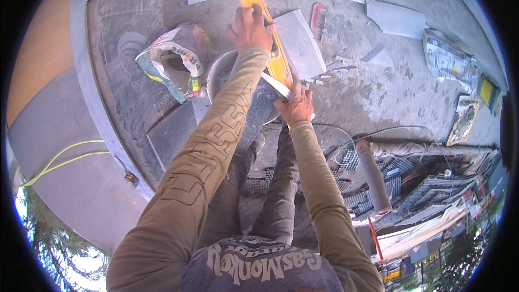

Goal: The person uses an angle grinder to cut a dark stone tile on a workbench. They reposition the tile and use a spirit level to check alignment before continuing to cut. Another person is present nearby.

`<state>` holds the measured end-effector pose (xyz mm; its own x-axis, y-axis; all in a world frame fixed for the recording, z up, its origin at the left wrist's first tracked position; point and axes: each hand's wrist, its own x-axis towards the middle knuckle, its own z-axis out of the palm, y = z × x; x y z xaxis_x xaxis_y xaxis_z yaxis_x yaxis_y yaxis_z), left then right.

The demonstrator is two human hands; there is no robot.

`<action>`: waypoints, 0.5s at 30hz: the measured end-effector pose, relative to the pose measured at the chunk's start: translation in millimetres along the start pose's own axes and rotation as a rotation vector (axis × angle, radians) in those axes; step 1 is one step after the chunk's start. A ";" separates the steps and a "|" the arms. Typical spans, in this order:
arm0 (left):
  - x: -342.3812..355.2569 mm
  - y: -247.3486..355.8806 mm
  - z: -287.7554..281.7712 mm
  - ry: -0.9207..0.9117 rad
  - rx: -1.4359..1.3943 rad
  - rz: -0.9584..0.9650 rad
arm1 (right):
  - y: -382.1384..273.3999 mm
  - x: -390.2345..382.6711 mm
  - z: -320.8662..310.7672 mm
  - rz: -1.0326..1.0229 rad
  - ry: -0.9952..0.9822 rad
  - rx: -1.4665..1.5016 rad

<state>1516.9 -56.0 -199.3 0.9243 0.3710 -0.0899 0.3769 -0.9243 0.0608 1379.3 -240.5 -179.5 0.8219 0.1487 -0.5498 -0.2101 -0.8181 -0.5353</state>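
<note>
A long yellow spirit level [280, 67] slants away from me, its far end past the top of the head view. My left hand [253, 30] is closed over its middle, fingers curled across the top. At the near end my right hand [295, 104] grips the level, thumb and fingers bent round it. A white strip [275, 85] meets the level beside my right hand; I cannot tell whether that hand also touches it. Below my left forearm is a round grey bucket [216, 70], partly hidden by the sleeve.
An open bag [172, 60] stands left of the bucket. Grey tile pieces [298, 43] and a red-framed tool [318, 17] lie beyond the level. A thin hose [346, 130], a pipe [373, 176] and dark grid panels [373, 200] are at right. A yellow cord [59, 157] lies left.
</note>
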 end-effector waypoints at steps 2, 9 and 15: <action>-0.3 -1.7 -11.4 -0.114 0.051 0.060 | 0.1 -0.4 -0.7 0.000 -0.005 -0.029; -4.4 14.4 -44.4 -0.546 0.260 0.141 | 2.2 -2.7 -3.7 0.037 -0.020 -0.026; -7.0 27.1 -50.4 -0.605 0.263 0.086 | 5.8 -1.3 -5.2 0.056 -0.045 -0.017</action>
<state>1523.7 -79.1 -146.9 0.7244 0.2497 -0.6426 0.2048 -0.9680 -0.1453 1379.8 -248.2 -178.5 0.7846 0.1270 -0.6069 -0.2455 -0.8352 -0.4921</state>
